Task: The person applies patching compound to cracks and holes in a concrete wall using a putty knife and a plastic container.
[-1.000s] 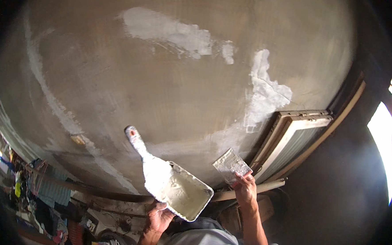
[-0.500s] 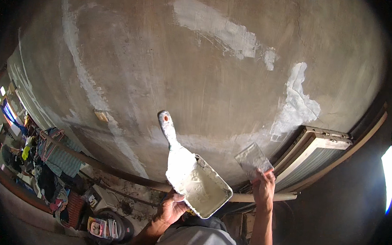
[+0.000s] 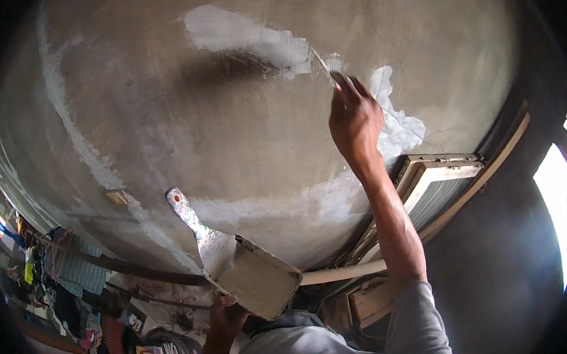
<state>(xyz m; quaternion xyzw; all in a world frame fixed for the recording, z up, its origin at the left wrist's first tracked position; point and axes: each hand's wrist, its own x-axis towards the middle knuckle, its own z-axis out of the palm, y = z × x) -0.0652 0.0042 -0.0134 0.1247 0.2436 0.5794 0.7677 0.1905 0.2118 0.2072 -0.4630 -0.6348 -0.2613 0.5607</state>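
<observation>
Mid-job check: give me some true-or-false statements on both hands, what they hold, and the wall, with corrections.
1. The left hand holds a white-smeared rectangular tray. True.
2. The thin flat scraper lies in the tray. False: the right hand holds the thin flat scraper up before the wall.
3. A white-smeared, broad-bladed putty knife sits at the tray, its handle sticking out past the rim. True.
4. The wall has no white on it. False: the grey-brown wall bears several white patches.
5. A pale-framed rectangular panel stands to the right of the tray. True.
</observation>
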